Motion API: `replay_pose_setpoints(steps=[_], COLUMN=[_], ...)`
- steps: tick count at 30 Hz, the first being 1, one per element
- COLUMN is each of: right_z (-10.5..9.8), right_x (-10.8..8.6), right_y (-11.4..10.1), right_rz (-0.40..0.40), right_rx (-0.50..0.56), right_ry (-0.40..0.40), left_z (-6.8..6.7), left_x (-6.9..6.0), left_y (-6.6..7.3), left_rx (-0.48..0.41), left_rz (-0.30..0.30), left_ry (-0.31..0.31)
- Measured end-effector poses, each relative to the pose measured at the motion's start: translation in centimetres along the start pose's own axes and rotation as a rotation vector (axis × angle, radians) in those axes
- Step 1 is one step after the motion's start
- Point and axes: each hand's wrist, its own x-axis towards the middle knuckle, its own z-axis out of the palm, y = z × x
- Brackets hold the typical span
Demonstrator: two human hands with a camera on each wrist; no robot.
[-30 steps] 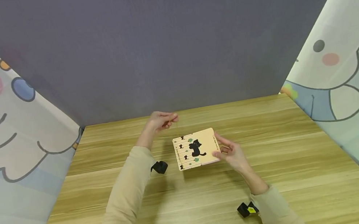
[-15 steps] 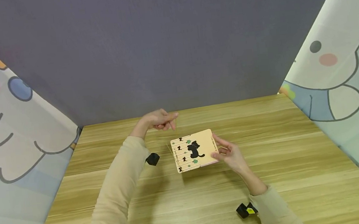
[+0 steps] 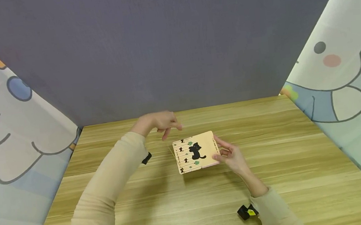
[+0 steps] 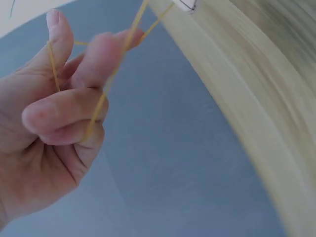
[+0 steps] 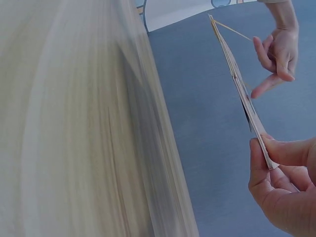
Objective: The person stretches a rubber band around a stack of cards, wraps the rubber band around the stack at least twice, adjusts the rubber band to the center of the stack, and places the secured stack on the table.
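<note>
Over the tabletop [image 3: 286, 145], toward its far edge, the right hand [image 3: 234, 157] pinches the notebook [image 3: 196, 152] by one end, seemingly bracing it against the rubber band [image 4: 137, 22] (stretched thin) that the curled left hand [image 3: 163, 123] hooks.

The table [image 3: 279, 168] is made of wood, or looks like it, with a flat top in light yellow-brown and darker brown stripes that run from side to side. Its back edge is nearly straight, and the wood looks pale and a little shiny near the front, in the middle. A long, soft shadow [image 3: 140, 204] lies on the wood left of the middle, and a smaller dark patch [image 3: 189, 178] of shade lies near the middle.
</note>
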Motion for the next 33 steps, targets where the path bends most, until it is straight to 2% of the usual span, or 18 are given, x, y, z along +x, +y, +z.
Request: replay_pose_setpoints(steps=[3, 5, 7, 10, 13, 18, 23, 27, 33], right_z=[0.0, -0.1, -0.1, -0.1, -0.2, -0.2, -0.4, -0.4, -0.6], right_x=[0.0, -0.1, -0.1, -0.1, -0.1, -0.2, -0.2, -0.3, -0.4], right_y=[0.2, 0.2, 0.1, 0.1, 0.1, 0.3, 0.3, 0.3, 0.6], right_rz=[-0.005, -0.016, -0.030, -0.047, -0.049, -0.037, -0.045, -0.056, -0.068], right_rx=[0.001, 0.004, 0.005, 0.011, 0.014, 0.017, 0.028, 0.012, -0.012], right_ry=[-0.003, -0.004, -0.002, 0.006, 0.017, 0.030, 0.029, 0.044, 0.055], left_z=[0.3, 0.7, 1.1, 1.6, 2.0, 2.9, 3.9, 5.1, 6.7], left_x=[-0.3, -0.4, -0.5, -0.7, -1.0, -1.6, -2.0, -2.1, -2.0], left_y=[1.3, 2.2, 2.8, 3.1, 2.6, 1.5, 0.4, -0.3, -0.8], left_rx=[0.177, 0.265, 0.381, 0.499, 0.561, 0.569, 0.446, 0.347, 0.272], left_rz=[-0.046, -0.072, -0.069, -0.011, 0.075, 0.164, 0.214, 0.214, 0.190], left_ry=[0.002, 0.036, 0.079, 0.148, 0.188, 0.219, 0.265, 0.311, 0.361])
